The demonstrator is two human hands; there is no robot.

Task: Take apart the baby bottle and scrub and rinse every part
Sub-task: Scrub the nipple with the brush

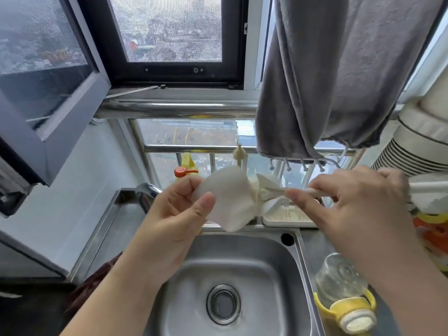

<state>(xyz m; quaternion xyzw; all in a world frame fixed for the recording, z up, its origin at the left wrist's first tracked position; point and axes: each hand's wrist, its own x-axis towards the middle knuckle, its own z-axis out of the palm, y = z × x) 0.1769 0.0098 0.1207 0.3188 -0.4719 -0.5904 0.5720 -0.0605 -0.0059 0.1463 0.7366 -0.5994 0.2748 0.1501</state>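
Bottle (344, 294): lies on the bench right of the sink (242, 275), yellow collar on. Left hand (174, 214): above the sink's back edge, pinches a white cap (228, 197). Right hand (351, 202): grips a brush (274, 190), head at the cap's mouth.

1. Sink (286, 267) lies low and centre; faucet (145, 195) behind-left.
2. Bottle (344, 294) lies on the tabletop (312, 248) right of the sink.
3. Tray (288, 218) sits behind the sink.
4. Towel (339, 81) hangs above the tray.
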